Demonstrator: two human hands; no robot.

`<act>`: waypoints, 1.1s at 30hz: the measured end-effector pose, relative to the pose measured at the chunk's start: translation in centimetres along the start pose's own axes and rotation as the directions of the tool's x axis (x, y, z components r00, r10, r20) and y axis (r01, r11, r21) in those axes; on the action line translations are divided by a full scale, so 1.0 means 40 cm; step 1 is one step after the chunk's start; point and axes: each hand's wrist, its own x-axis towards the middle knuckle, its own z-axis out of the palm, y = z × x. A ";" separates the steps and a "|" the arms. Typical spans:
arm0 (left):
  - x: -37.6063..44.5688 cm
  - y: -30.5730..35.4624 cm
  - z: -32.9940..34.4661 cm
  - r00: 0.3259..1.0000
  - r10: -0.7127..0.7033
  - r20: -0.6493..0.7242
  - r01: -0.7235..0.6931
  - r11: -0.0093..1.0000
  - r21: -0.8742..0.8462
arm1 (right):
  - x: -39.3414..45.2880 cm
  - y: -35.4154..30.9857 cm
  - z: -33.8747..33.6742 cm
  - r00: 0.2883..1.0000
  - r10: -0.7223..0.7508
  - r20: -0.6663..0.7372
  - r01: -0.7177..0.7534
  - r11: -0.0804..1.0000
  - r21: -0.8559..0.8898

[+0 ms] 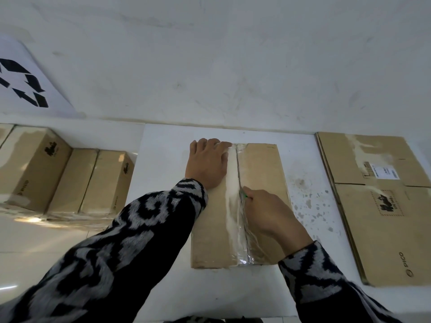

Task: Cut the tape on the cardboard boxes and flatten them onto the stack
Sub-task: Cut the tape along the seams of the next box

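A brown cardboard box [263, 173] lies on a white board in the middle, its top seam covered by clear tape [233, 206]. My left hand [207, 164] presses flat on the box's far left flap. My right hand [268, 213] grips a small cutter with a green part [245, 195], its tip at the seam about midway along the box. Behind the cutter, toward me, the tape looks split and wrinkled. A stack of flattened boxes [382, 206] lies to the right.
Several closed taped boxes [70, 178] stand in a row at the left on the glossy floor. A white wall runs behind, with a recycling sign [23, 82] at the upper left. The white board [163, 155] shows stains on its right part.
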 end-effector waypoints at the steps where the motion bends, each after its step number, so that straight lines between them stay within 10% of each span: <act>1: 0.000 -0.001 0.000 1.000 0.002 0.002 -0.002 1.000 0.001 | -0.001 0.000 0.002 1.000 0.001 0.002 -0.001 1.000 -0.005; 33: -0.323 0.117 -0.039 0.978 -0.063 0.197 0.022 0.979 0.204 | -0.139 0.041 0.082 0.996 0.055 -0.067 -0.051 0.997 0.060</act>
